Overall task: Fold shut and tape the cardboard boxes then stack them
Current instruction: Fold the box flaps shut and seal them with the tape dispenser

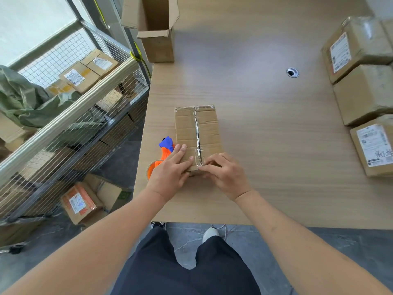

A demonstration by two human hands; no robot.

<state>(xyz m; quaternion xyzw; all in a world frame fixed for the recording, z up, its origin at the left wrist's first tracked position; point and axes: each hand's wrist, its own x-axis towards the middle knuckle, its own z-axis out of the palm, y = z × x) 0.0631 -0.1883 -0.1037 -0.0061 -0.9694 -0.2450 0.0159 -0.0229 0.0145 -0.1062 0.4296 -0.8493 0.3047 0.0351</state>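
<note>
One box (196,133) near the table's (265,128) left edge is nearly sealed: your left hand (170,169) presses flat-fingered, your right hand (223,173) pinches the tape (200,160); another box (156,28) stands open.

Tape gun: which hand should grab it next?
Left, probably. The tape gun lies right beside the left hand, which presses flat on the box. The right hand is across the box, pinching the tape end.
</note>
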